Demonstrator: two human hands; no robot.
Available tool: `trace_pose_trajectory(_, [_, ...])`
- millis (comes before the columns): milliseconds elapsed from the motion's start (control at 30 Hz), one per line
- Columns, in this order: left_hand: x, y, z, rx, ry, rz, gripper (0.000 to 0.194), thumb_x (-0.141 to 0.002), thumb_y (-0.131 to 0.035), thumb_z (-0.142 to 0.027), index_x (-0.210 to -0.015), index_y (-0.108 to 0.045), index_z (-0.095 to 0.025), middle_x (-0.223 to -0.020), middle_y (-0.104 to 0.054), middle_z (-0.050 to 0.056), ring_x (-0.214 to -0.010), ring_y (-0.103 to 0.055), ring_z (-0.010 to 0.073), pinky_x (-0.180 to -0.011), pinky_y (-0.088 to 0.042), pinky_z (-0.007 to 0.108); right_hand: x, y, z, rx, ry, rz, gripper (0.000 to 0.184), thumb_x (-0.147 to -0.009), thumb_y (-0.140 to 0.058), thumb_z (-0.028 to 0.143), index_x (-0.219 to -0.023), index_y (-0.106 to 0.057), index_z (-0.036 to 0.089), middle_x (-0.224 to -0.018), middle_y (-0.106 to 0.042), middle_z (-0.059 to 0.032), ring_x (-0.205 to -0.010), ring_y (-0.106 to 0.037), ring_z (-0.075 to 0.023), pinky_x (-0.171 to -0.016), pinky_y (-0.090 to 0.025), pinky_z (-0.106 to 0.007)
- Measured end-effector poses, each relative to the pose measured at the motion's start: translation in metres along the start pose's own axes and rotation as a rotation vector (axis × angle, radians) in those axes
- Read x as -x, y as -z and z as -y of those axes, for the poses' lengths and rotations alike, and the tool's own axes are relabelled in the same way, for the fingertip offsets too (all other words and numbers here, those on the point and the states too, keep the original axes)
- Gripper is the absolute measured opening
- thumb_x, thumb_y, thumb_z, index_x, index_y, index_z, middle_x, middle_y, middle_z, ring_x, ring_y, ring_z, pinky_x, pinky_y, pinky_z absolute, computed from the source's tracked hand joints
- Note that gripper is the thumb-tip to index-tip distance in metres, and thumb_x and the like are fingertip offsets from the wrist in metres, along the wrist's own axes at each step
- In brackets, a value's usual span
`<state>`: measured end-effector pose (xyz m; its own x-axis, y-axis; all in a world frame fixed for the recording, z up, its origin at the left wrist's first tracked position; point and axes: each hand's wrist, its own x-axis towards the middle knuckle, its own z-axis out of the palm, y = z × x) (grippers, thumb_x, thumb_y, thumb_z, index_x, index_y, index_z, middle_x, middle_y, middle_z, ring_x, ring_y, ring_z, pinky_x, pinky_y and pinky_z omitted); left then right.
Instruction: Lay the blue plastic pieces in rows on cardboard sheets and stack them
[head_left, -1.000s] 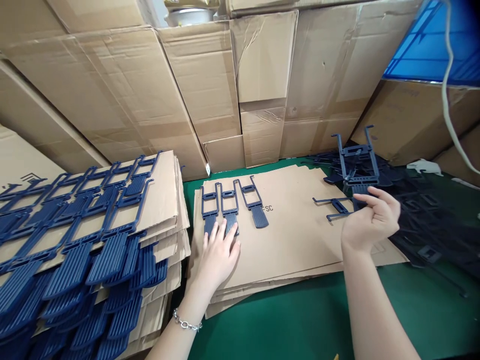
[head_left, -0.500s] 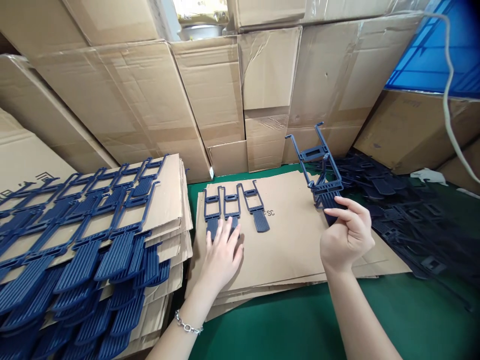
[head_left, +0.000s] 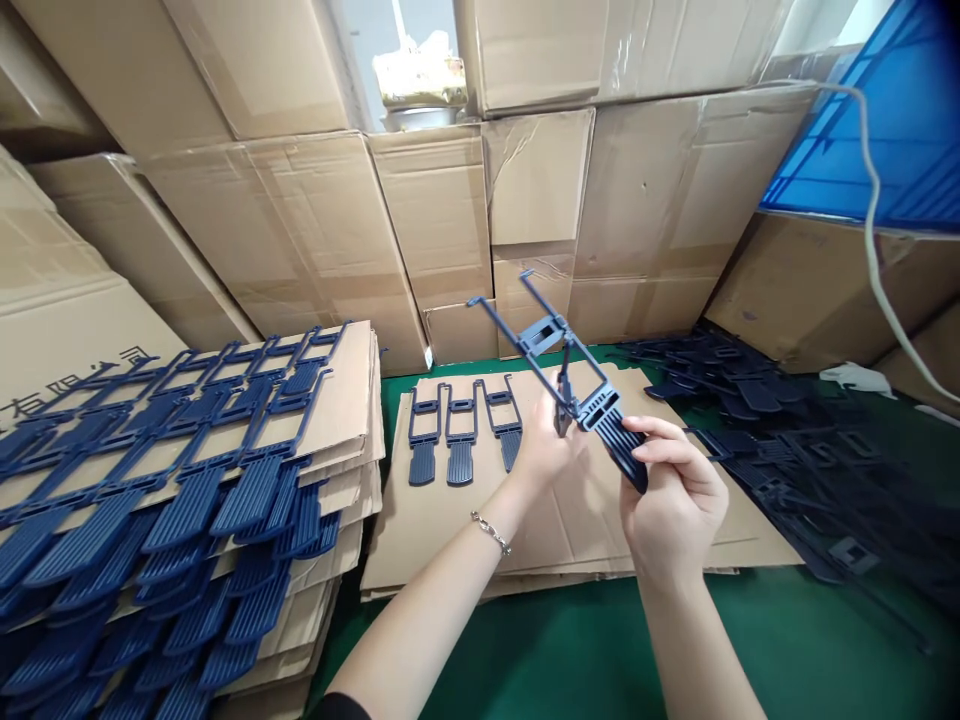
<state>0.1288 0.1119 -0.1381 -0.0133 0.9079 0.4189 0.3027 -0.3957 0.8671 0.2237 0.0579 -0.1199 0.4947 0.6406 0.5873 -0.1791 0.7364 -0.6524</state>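
Head view. Dark blue frame (head_left: pixel 541 337), apparently moulded plastic: two slim parallel rails, hooked tips, slotted crossbar, a ribbed paddle (head_left: pixel 620 443) at the near end. Held tilted above flat cardboard sheets (head_left: pixel 581 515), corrugated and matt brown.

Right hand (head_left: pixel 675 500) closed on the paddle, pinched between thumb and fingers; rails extend away from the grip, up and leftward. Left hand (head_left: pixel 544 445) beside the frame's middle, at a thin strut; fingertips partly hidden, cannot tell whether they grip. Chain bracelet (head_left: pixel 491 533), metallic, on that wrist.

Three similar frames (head_left: pixel 460 464) lie flat in a row, left of the held one. Further left, layered cardboard (head_left: pixel 352 385) bearing many more. Right: loose dark heap (head_left: pixel 750 385) on a green surface (head_left: pixel 787 625).
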Motion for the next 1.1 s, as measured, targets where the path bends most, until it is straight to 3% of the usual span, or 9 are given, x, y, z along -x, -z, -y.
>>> trace_pose_trajectory(67, [0.000,0.000,0.000,0.002,-0.011,-0.021,0.040,-0.079,-0.049,-0.026,-0.118,-0.043,-0.019,-0.107,-0.057,0.009,-0.103,-0.051,0.0205,-0.088,-0.040,0.036,-0.003,0.003,-0.001,-0.153,-0.198,0.035,0.017,-0.073,-0.056,0.013,-0.057,-0.055,0.016,-0.084,-0.060,-0.0022,-0.082,-0.058,-0.0161,-0.063,-0.050,-0.030])
trace_pose_trajectory(167, [0.011,0.010,-0.005,-0.026,0.017,-0.037,0.033,-0.081,-0.047,-0.025,-0.113,-0.045,-0.021,-0.096,-0.057,0.006,-0.091,-0.054,0.0182,-0.080,-0.043,0.033,-0.007,0.006,-0.002,-0.279,-0.374,0.014,0.015,-0.073,-0.060,0.018,-0.059,-0.055,0.016,-0.085,-0.060,-0.0018,-0.083,-0.058,-0.0154,-0.061,-0.052,-0.029])
trace_pose_trajectory(400, [0.033,0.034,-0.023,-0.194,0.140,-0.037,0.035,-0.079,-0.049,-0.036,-0.111,-0.045,-0.021,-0.084,-0.054,0.002,-0.075,-0.052,0.0152,-0.067,-0.041,0.028,0.000,0.000,-0.001,-0.324,-0.411,0.020,0.015,-0.075,-0.060,0.020,-0.060,-0.058,0.016,-0.088,-0.059,-0.0021,-0.087,-0.057,-0.0138,-0.070,-0.052,-0.029])
trace_pose_trajectory(500, [0.033,0.036,-0.017,-0.163,0.142,-0.013,0.037,-0.078,-0.051,-0.039,-0.108,-0.045,-0.019,-0.078,-0.052,0.001,-0.068,-0.049,0.0135,-0.062,-0.040,0.026,0.002,-0.002,-0.002,-0.374,-0.543,0.014,0.015,-0.072,-0.062,0.020,-0.059,-0.056,0.016,-0.087,-0.060,-0.0020,-0.085,-0.058,-0.0140,-0.068,-0.053,-0.028])
trace_pose_trajectory(667, [0.028,0.041,-0.005,-0.089,0.056,-0.076,0.045,-0.072,-0.060,-0.037,-0.110,-0.042,-0.021,-0.089,-0.055,0.003,-0.080,-0.054,0.0152,-0.070,-0.043,0.028,-0.004,0.004,-0.010,-0.483,-0.727,0.129,0.009,-0.069,-0.065,0.020,-0.065,-0.057,0.017,-0.084,-0.061,-0.0004,-0.081,-0.060,-0.0132,-0.069,-0.055,-0.029])
trace_pose_trajectory(933, [0.019,0.050,-0.016,-0.316,0.017,-0.206,0.049,-0.067,-0.062,-0.031,-0.110,-0.041,-0.021,-0.087,-0.049,0.003,-0.081,-0.051,0.0165,-0.072,-0.042,0.030,-0.005,0.006,-0.011,-0.473,-0.696,0.197,0.008,-0.071,-0.064,0.021,-0.068,-0.057,0.017,-0.085,-0.061,-0.0008,-0.080,-0.060,-0.0140,-0.070,-0.055,-0.030])
trace_pose_trajectory(1100, [0.024,0.048,-0.026,-0.492,0.056,-0.251,0.052,-0.067,-0.061,-0.037,-0.109,-0.038,-0.019,-0.099,-0.046,0.007,-0.099,-0.045,0.0234,-0.084,-0.037,0.040,-0.005,0.005,-0.012,-0.441,-0.611,0.162,0.009,-0.071,-0.064,0.023,-0.067,-0.058,0.017,-0.087,-0.060,-0.0016,-0.080,-0.060,-0.0136,-0.070,-0.054,-0.029])
